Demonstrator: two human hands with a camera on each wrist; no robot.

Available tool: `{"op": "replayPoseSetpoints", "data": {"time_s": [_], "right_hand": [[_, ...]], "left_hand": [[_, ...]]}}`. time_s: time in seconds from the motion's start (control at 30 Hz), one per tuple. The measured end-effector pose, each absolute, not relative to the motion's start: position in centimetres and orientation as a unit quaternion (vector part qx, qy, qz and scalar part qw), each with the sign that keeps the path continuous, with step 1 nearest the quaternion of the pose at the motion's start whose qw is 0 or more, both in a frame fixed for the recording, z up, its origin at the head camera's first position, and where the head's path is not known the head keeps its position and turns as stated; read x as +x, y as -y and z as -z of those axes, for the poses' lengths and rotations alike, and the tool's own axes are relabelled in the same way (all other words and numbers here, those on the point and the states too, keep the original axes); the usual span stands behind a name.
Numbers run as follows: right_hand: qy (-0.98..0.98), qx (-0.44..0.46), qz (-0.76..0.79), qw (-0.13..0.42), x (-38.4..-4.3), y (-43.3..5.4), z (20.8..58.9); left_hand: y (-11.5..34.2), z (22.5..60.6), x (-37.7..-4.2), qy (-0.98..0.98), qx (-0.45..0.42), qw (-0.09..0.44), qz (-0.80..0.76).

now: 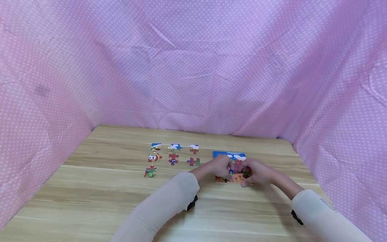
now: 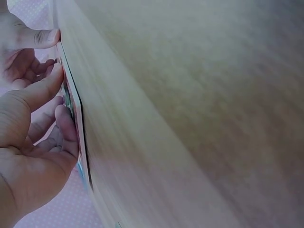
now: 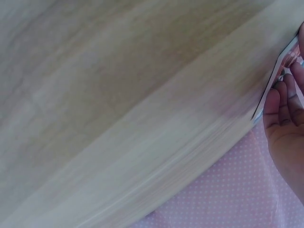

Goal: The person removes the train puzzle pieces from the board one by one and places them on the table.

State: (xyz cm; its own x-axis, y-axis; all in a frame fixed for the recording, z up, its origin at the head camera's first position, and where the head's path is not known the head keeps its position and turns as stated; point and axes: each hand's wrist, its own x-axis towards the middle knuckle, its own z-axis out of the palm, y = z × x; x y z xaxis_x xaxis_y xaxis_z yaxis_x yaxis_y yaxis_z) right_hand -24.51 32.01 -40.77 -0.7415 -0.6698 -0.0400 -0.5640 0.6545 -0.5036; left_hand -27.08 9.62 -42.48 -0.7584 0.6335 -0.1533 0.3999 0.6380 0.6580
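A jigsaw puzzle in a flat tray (image 1: 225, 153), with blue sky, clouds and an orange lower part, lies on the wooden table. My left hand (image 1: 221, 167) is over its left half, fingers bent and tips touching its face. Opposite it, my right hand (image 1: 257, 172) bends over the right half, thumb near the lower right corner. In the left wrist view the left hand (image 2: 35, 142) and right hand (image 2: 23, 50) meet close together at the tray. The right wrist view catches the right hand's fingers (image 3: 284, 102) against the tray's face. Whether either hand pinches a piece is hidden.
Several loose jigsaw pieces lie in rows left of the tray, among them a cloud piece (image 1: 175, 147), an eyed red piece (image 1: 153, 157) and a green-and-red piece (image 1: 150, 171). A pink dotted curtain (image 1: 193, 84) surrounds the table (image 1: 99, 195) at the back and sides.
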Motion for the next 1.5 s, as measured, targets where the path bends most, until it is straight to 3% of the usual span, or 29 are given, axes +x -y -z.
{"op": "replayPoseSetpoints", "data": {"time_s": [0.8, 1.5], "right_hand": [[-0.900, -0.330, 0.256, 0.126, -24.8, -31.9, 40.8], [-0.909, -0.312, 0.234, 0.146, -24.9, -31.7, 40.6]], "left_hand": [[-10.0, 41.3, -26.2, -0.871, 0.280, 0.177, -0.362], [-7.1, 40.1, -25.8, -0.826, 0.291, 0.188, -0.445]]}}
